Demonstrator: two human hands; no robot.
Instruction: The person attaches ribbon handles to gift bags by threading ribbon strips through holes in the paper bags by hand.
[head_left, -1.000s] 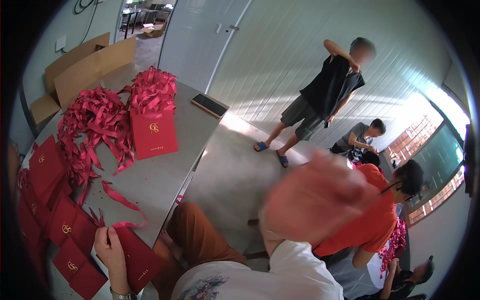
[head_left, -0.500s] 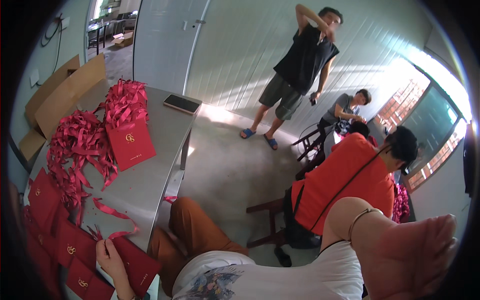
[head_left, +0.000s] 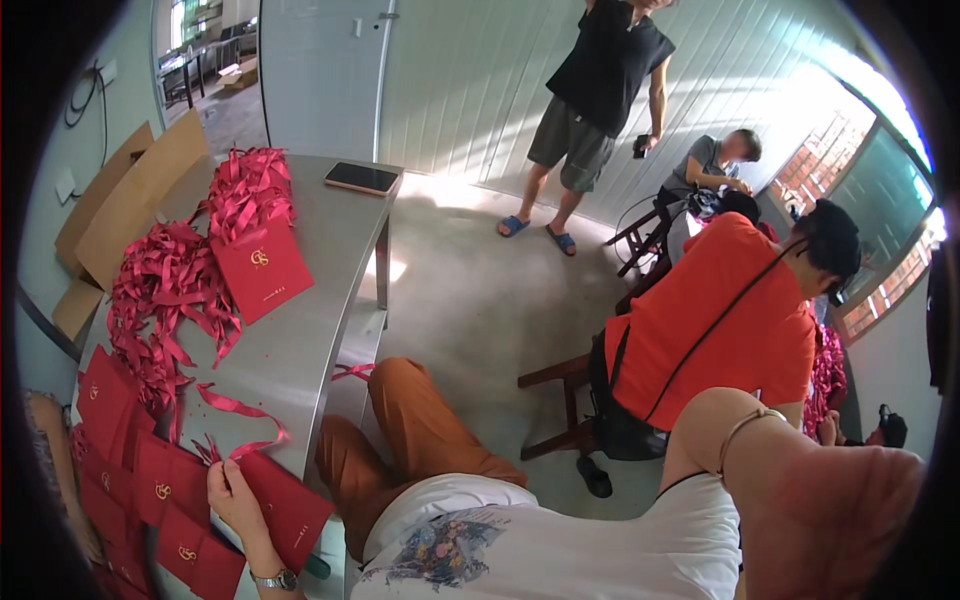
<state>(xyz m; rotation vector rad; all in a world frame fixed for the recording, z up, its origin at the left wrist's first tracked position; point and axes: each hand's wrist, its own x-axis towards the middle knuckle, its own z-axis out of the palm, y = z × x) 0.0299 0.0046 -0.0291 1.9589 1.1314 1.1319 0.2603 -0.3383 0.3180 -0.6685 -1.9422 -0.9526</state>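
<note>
At the table's near edge, my left hand pinches the top edge of a flat red gift bag, close to its ribbon. A loose pink-red ribbon curls over the metal table just beyond the fingers. Beside this hand lie several more red bags with gold emblems, overlapping one another. My right hand is raised close to the camera at the right, off the table. Its fingers are foreshortened and partly lost at the dark rim, so their hold is unclear.
Tangled ribbons heap on the table's left, with another red bag and a phone farther back. Cardboard stands behind. A person in orange sits on a stool at right; another person stands by the wall.
The view has shifted, so the standing person sits higher and is cut off at the top. My left hand stays on the bag; my right hand remains raised.
</note>
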